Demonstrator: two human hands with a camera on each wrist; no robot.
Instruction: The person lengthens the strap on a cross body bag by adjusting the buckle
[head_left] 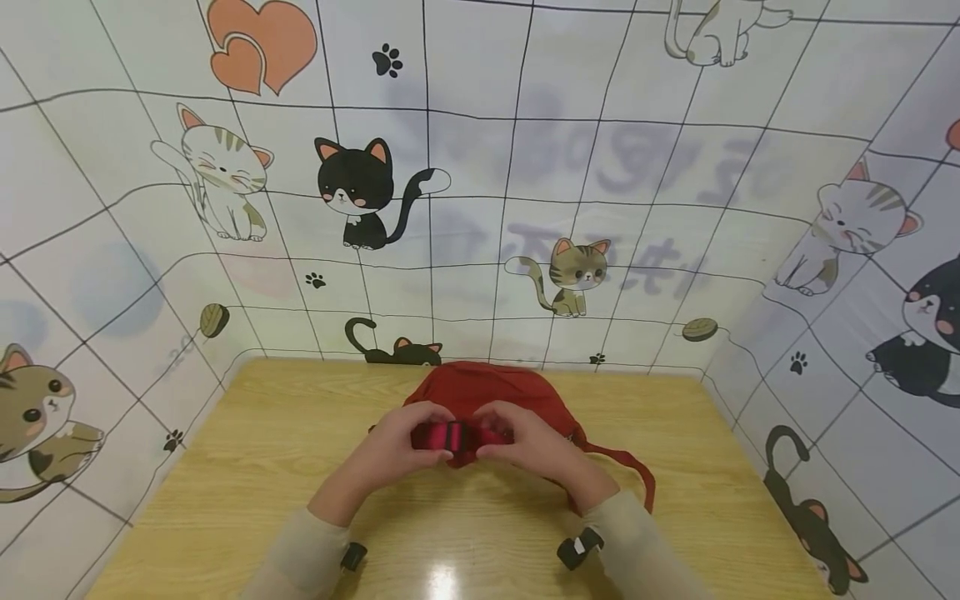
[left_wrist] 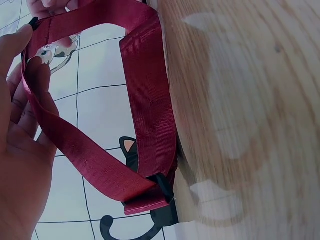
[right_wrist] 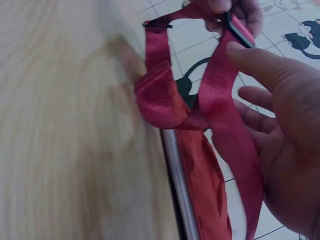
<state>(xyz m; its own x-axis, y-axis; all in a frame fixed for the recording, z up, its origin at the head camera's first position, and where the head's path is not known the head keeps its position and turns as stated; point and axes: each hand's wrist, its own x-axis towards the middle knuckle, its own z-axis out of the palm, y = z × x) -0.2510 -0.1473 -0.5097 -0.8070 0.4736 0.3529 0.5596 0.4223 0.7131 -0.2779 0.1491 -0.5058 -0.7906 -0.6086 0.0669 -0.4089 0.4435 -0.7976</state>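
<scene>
A red bag [head_left: 495, 385] lies at the far side of the table, partly covered by my hands. In front of it my left hand [head_left: 393, 442] pinches the bag's red strap [head_left: 432, 437] beside a black slide buckle [head_left: 454, 437]. My right hand [head_left: 525, 437] holds the webbing just right of that buckle, thumb in front and fingers behind. The left wrist view shows the strap [left_wrist: 147, 95] hanging in a loop, with another black buckle [left_wrist: 161, 189] at its lower end. In the right wrist view, my right thumb [right_wrist: 260, 57] lies against the webbing near the buckle [right_wrist: 240, 30].
A wood-grain table [head_left: 300, 417] carries the bag. Cat-printed, gridded sheeting [head_left: 480, 183] rises behind and on both sides. Another red strap [head_left: 633, 462] trails off the bag's right side onto the tabletop. Black wrist bands [head_left: 580, 548] sit by both sleeves.
</scene>
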